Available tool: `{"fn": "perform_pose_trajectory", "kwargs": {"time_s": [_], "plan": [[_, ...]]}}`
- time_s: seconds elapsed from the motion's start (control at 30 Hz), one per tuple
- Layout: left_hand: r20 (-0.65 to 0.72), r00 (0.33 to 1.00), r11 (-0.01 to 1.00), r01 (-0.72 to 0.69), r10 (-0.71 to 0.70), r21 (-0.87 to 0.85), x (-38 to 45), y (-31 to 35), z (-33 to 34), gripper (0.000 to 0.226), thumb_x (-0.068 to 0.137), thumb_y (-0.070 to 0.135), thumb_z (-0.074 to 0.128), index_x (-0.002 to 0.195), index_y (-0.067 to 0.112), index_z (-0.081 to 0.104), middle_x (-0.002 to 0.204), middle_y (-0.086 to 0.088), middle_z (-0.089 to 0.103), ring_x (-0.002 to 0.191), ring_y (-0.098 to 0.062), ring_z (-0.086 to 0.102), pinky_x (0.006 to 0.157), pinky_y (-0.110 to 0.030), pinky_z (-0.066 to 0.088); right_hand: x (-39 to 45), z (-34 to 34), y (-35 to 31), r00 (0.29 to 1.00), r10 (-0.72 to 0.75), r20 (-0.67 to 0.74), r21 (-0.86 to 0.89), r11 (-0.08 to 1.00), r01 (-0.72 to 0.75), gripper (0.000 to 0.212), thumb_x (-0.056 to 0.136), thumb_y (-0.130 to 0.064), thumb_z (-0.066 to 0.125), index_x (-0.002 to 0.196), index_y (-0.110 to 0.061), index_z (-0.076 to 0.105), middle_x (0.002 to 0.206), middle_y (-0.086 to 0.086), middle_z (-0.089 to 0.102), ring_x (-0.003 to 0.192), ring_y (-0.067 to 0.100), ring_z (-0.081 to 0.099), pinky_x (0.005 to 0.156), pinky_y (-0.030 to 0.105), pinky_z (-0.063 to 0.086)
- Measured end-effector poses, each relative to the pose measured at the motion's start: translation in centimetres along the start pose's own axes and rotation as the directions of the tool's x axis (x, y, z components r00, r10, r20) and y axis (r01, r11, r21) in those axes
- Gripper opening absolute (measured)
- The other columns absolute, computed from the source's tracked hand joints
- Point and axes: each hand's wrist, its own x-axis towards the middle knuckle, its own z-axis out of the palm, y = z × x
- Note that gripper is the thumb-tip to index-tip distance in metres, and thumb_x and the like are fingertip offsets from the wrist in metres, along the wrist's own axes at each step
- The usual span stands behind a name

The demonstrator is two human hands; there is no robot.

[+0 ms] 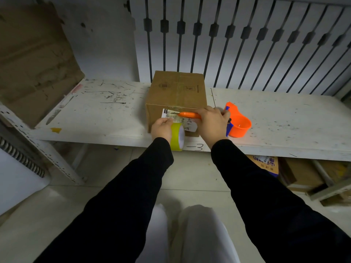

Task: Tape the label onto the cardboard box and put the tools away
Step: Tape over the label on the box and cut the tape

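Two hands work at the near face of one cardboard box, which stands on a white shelf. Nearest, the left hand is curled around one roll of yellow-green tape, its fingers closed on the roll's rim; it holds the roll low and close against the box front, probably so that the drawn-out strip stays taut over the paper. Just right of that hand and slightly above it, one white label lies flat on the box front, with printed lines and handwriting on it. The right hand is clenched on the handle of one orange utility knife, whose tip points left across the top of the label, towards the left hand; that angle suits cutting the strip free from the roll, though the blade itself is too small to make out. Immediately beyond the right hand's knuckles, on the shelf beside the box, sits one orange tape dispenser, empty of tape and apart from the box, likely parked there within reach. Judging by this, the taping is under way and putting away has not begun.
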Motion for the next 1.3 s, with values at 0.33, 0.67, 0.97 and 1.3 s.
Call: {"fn": "perform_pose_trajectory", "kwargs": {"time_s": [0.33,0.67,0.97,1.3], "plan": [[-0.042,0.999,0.999,0.033,-0.034,-0.022,-0.3,0.0,0.2,0.025,0.091,0.013,0.053,0.11,0.001,0.064,0.121,-0.017,0.063,0.115,-0.033,0.056,0.096,-0.036,0.044,0.0,-0.1,-0.4,0.999,-0.038,0.016,-0.095,0.995,0.04,0.032,0.086,-0.009,0.051,0.111,-0.025,0.063,0.106,0.006,0.063,0.103,0.03,0.052,0.093,0.044,0.027],[-0.071,0.998,0.999,0.004,-0.001,0.048,0.2,0.0,0.4,0.026,0.092,0.016,0.051,0.111,0.003,0.063,0.121,-0.014,0.063,0.113,-0.029,0.056,0.086,-0.028,0.041,0.1,-0.1,-1.4,0.996,-0.09,0.012,-0.176,0.98,0.091,0.032,0.089,-0.008,0.044,0.112,-0.02,0.063,0.106,0.01,0.062,0.106,0.032,0.051,0.098,0.046,0.029],[-0.095,0.995,0.993,0.019,-0.008,0.117,0.1,0.4,1.1,0.028,0.095,0.015,0.046,0.114,0.005,0.062,0.126,-0.012,0.062,0.115,-0.029,0.056,0.09,-0.029,0.043,0.1,-0.2,-0.7,0.998,-0.062,-0.009,-0.259,0.964,0.058,0.03,0.084,-0.004,0.045,0.106,-0.014,0.064,0.103,0.013,0.062,0.104,0.034,0.052,0.097,0.046,0.03],[-0.107,0.994,0.987,0.028,-0.011,0.161,-1.8,-0.8,1.5,0.028,0.095,0.016,0.042,0.112,0.005,0.062,0.127,-0.012,0.061,0.114,-0.03,0.056,0.083,-0.026,0.042,-1.0,1.0,3.0,0.979,0.197,0.052,0.034,0.979,-0.199,0.021,0.087,-0.021,0.054,0.104,-0.023,0.067,0.093,0.005,0.064,0.094,0.026,0.053,0.09,0.043,0.029]]}}
